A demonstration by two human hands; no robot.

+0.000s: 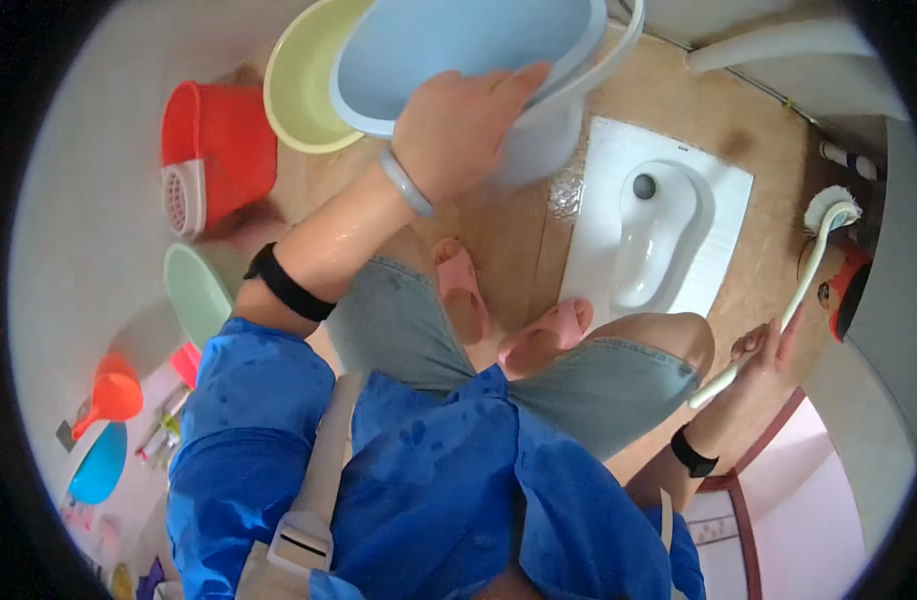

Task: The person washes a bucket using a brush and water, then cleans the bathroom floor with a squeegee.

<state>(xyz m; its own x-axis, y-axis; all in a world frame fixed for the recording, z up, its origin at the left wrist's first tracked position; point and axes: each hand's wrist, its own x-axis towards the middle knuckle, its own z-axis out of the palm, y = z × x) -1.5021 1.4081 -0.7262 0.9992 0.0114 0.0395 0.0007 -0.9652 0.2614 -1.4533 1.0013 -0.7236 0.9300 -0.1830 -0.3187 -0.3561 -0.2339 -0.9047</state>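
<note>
My left hand [461, 128] grips the near rim of a large light-blue basin [459, 45], fingers closed over its edge. A pale curved strip runs along the basin's right side beside my fingertips; I cannot tell whether it is a rim or a hose. Below my fingers the basin's outer side looks blurred. In my right hand [774, 350] is a long-handled scrubbing brush [806, 275] with a cream handle. Its white bristle head points away from me, above the floor at the right. A white squat toilet [634, 225] lies between both hands, set in the floor.
Beside the basin stand a yellow basin [294, 95] and a red mop bucket [244, 155]. A pale green basin [199, 295], an orange dipper [116, 388] and a blue bowl [101, 465] are at left. A white pipe [779, 42] crosses the upper right. Wet brown tiles surround the toilet.
</note>
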